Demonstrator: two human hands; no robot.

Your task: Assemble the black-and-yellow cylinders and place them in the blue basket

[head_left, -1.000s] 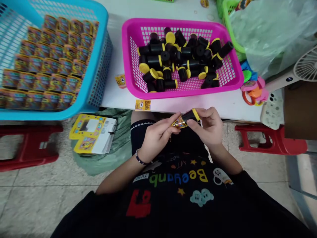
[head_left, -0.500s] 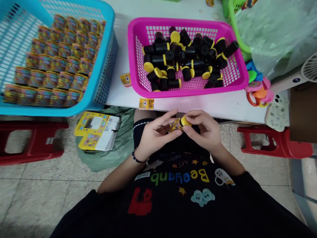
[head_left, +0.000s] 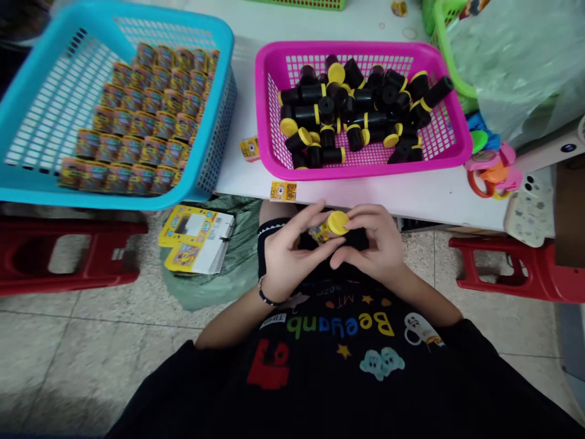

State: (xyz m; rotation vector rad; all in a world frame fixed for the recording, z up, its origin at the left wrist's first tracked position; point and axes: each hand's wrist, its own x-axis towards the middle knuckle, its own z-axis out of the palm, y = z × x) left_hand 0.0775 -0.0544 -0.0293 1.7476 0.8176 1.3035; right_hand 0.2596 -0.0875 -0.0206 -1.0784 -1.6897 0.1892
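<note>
A small canister [head_left: 323, 232] with a yellow lid [head_left: 338, 223] and a printed yellow label is between my two hands, above my lap. My left hand [head_left: 292, 250] grips its body between thumb and fingers, which cover part of the label. The bent fingers of my right hand [head_left: 377, 244] are closed against the lid's right edge, its thumb lower and apart from the lid. Just beyond, a pink basket [head_left: 361, 172] holds many black canisters with yellow lids [head_left: 326, 110]. Rows of labelled canisters [head_left: 132, 149] stand in a blue basket [head_left: 212, 122] on the left.
Two loose printed labels [head_left: 283, 191] lie on the white table [head_left: 356, 194] by the pink basket. To the right are scissors [head_left: 493, 171], a phone [head_left: 525, 210] and a plastic bag [head_left: 507, 67]. Yellow printed cards [head_left: 196, 238] lie low left, between red stools [head_left: 109, 256].
The canister has tilted, so its lid faces up more toward me. My right thumb has come off the lid and dropped lower. The whole view has shifted, moving the baskets rightward.
</note>
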